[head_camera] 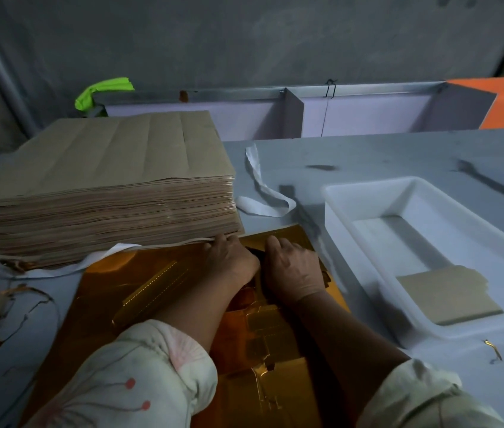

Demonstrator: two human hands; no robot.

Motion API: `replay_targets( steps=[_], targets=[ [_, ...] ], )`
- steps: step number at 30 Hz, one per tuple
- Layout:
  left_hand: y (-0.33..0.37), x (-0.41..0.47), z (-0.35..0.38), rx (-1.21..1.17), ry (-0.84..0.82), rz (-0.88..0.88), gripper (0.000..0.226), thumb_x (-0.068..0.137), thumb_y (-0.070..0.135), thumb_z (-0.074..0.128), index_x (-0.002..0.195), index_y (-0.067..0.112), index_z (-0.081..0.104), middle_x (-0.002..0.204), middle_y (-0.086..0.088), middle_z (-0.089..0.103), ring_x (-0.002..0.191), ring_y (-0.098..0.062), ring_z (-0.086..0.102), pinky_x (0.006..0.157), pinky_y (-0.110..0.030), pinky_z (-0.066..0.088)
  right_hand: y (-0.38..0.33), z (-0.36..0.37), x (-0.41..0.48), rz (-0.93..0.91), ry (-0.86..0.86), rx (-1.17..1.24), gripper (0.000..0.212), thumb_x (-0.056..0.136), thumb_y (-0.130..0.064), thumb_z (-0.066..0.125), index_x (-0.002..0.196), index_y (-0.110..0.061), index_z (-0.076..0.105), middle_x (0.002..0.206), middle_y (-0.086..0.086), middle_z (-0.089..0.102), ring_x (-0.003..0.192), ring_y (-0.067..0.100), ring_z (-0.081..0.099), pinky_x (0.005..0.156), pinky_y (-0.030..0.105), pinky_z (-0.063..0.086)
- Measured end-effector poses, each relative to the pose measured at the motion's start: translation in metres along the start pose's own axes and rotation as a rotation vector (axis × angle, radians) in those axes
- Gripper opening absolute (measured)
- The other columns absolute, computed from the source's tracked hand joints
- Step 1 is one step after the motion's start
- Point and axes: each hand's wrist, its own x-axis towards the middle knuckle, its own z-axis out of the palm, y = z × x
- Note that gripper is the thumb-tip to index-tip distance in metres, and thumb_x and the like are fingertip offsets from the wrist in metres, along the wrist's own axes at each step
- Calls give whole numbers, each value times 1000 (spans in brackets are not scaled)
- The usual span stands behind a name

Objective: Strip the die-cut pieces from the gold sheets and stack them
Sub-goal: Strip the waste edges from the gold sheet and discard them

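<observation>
Gold sheet (139,282) — left hand (232,258) and right hand (294,270) rest on it.

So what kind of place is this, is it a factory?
Probably a small print-finishing or packaging workshop. A tall stack of brown sheets sits on the grey worktable, a gold die-cut sheet lies in front of it, and a white tray holds cut pieces.

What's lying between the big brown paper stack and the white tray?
A curled white strip on the grey table, as the head view shows.
</observation>
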Motion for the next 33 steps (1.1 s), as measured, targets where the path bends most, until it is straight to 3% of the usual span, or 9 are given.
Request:
replay_targets(
  steps=[20,25,33],
  targets=[
    [-2,9,6,-27,14,-44,60,86,37,58,140,15,43,144,-9,38,130,-33,35,105,-38,34,3,3,1,70,3,48,15,99,-31,32,100,-20,43,80,-3,41,57,10,33,54,29,29],
    [-1,10,5,-23,3,-52,61,85,35,59,141,15,41,145,-9,37,131,-33,35,106,-39,34,2,1,1,87,19,88,23,98,-34,25,100,-19,43,81,-4,41,58,10,38,56,30,34],
    [-2,8,4,-24,-21,-59,64,81,30,58,141,17,40,145,-7,34,129,-35,34,101,-39,37,5,1,1,150,52,214,9,100,-25,37,93,-20,35,82,3,51,63,20,51,58,33,42]
  ],
)
